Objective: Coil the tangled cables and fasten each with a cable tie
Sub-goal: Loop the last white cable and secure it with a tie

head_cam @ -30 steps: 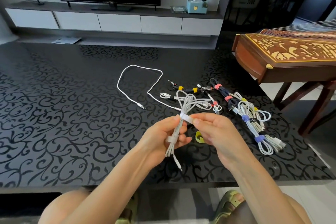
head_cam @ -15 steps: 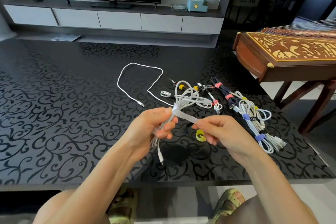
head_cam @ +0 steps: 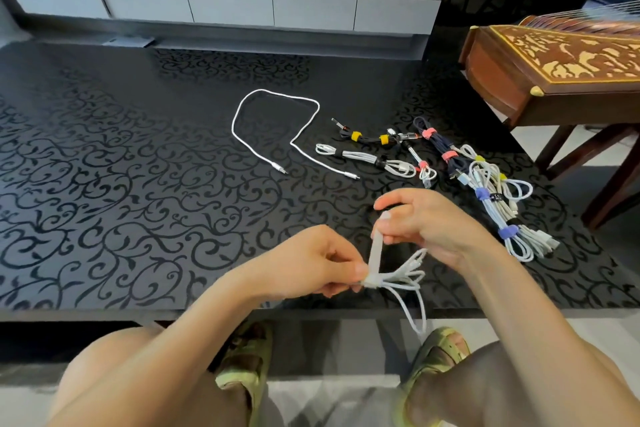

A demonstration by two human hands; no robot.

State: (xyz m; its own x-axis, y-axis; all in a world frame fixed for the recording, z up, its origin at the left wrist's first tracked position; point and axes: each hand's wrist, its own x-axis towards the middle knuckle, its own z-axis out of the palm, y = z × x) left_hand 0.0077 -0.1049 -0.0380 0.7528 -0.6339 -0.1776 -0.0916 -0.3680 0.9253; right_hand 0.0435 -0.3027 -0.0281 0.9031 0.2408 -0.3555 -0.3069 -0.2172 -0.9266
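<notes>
My left hand (head_cam: 311, 267) grips a coiled white cable (head_cam: 405, 279) near the table's front edge, with its loops fanning to the right and one end hanging below the edge. A white cable tie (head_cam: 375, 251) is wrapped round the coil, and its free strip runs upward. My right hand (head_cam: 426, 222) pinches the top of that strip, just above and right of my left hand. One loose white cable (head_cam: 277, 128) lies uncoiled at the table's middle. Several coiled cables with yellow, pink and blue ties (head_cam: 450, 166) lie to the right.
The black patterned table (head_cam: 121, 166) spreads to the left and far side. A carved wooden instrument on a stand (head_cam: 554, 73) sits close at the right. A TV cabinet (head_cam: 225, 7) is behind. My knees and green sandals are below the table edge.
Both hands have brought the coil down toward the front edge and turned it so the loops point right. My right hand has pulled the tie strip upward. The yellow tie on the table is now hidden.
</notes>
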